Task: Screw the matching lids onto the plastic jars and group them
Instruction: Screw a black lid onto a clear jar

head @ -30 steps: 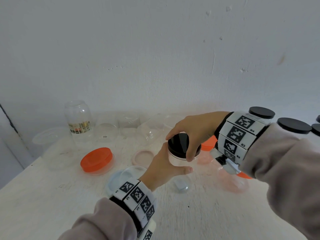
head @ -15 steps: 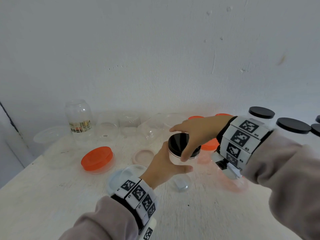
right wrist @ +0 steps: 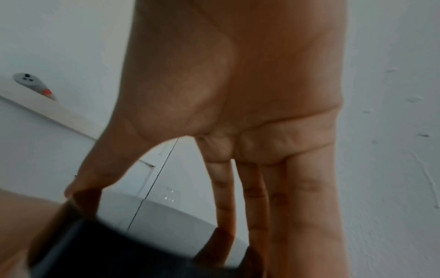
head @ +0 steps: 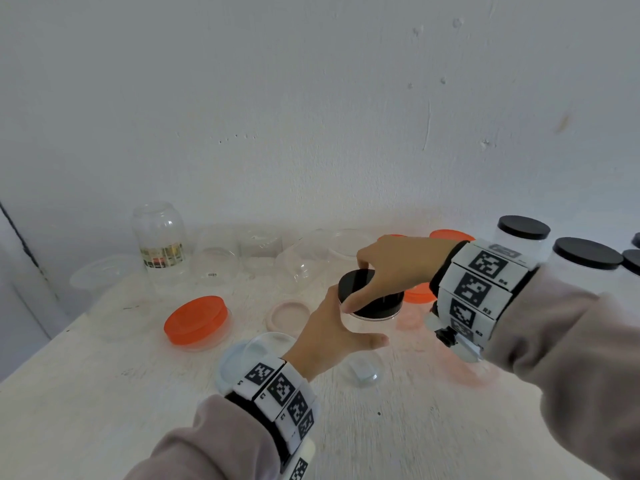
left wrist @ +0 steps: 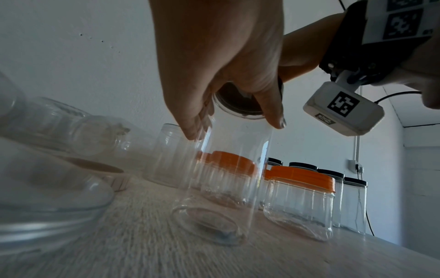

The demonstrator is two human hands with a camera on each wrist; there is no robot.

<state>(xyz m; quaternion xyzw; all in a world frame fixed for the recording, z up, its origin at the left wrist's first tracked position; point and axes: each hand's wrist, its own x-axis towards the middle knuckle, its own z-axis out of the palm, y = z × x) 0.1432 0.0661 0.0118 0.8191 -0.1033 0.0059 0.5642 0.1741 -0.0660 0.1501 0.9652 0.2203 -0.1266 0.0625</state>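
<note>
My left hand (head: 329, 337) wraps the upper wall of a clear jar (left wrist: 228, 169) standing upright on the tabletop (head: 104, 393), about midway between its left and right edges. My right hand (head: 398, 268) comes from above, thumb and fingers (right wrist: 223, 197) curled round the rim of the black lid (head: 370, 292) sitting on the jar's mouth. Jars with orange lids (left wrist: 302, 176) stand just beside it, black-capped jars (head: 585, 254) near the right edge.
</note>
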